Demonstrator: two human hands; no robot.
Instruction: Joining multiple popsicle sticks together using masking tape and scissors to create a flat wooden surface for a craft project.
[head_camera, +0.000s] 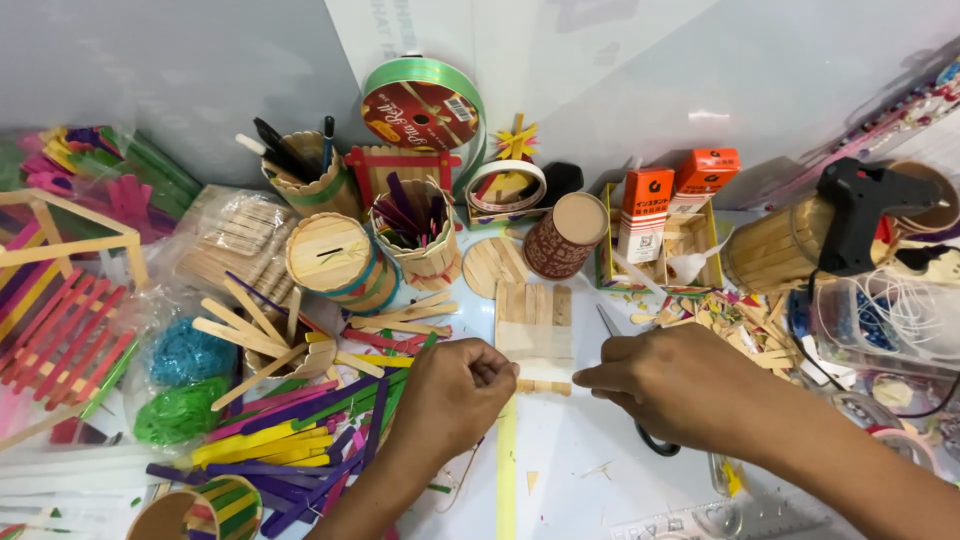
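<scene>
Both hands mid-frame: left hand (455, 390) and right hand (665, 385), grip of each pinched on flat raft of bare wooden sticks (535, 325); glossy white tabletop (580, 450).

The stick panel (533, 318) between the hands is pale natural wood, unpainted. Below it lies a yellow strip (506, 470) on the white table (580, 450). The loose craft sticks (300, 420) at the left are purple, yellow, green and pink (a few plain wood). The ribbon spool (425, 105) is light green with a red centre label. Two small boxes (675, 190) are orange and white, and the glue gun (860, 210) is black.
</scene>
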